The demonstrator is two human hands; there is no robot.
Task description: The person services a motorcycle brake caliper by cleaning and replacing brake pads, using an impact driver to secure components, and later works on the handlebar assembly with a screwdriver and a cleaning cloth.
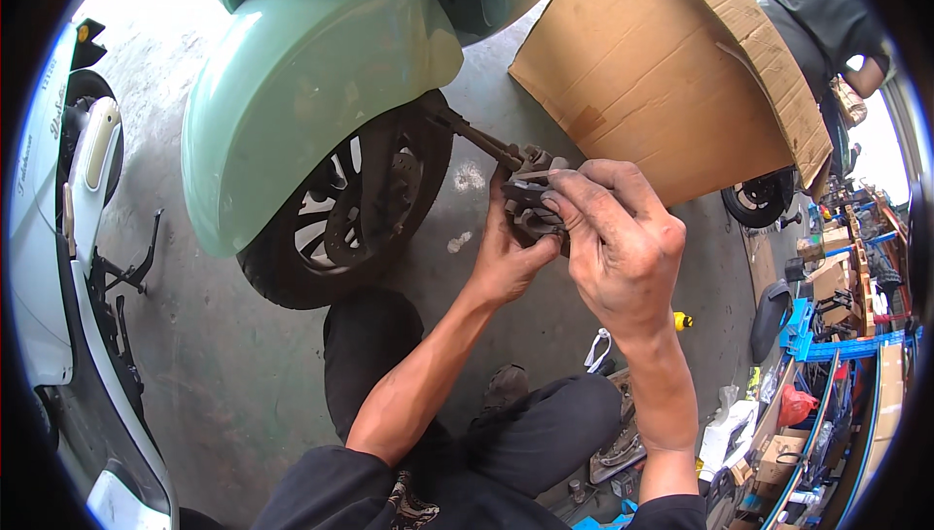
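Note:
Beside the front wheel (426,190) of a mint-green scooter, my left hand (508,263) is wrapped round a dark, greasy brake caliper (534,158). Its thumb lies along the near side and the other fingers are mostly hidden behind. My right hand (628,243) pinches a small dark flat part (528,192), which looks like a brake pad, against the caliper. Whether that part sits inside the caliper or only touches it I cannot tell. A dark rod-like piece (477,138) runs from the wheel hub toward the caliper. The green fender (292,102) arches over the wheel.
A large cardboard sheet (662,73) stands beyond my hands. Another scooter (49,238) is at the left. Shelving with boxes and parts (827,355) fills the right side. A person in dark clothes (827,15) is at the far right. My bent knees (555,423) are below.

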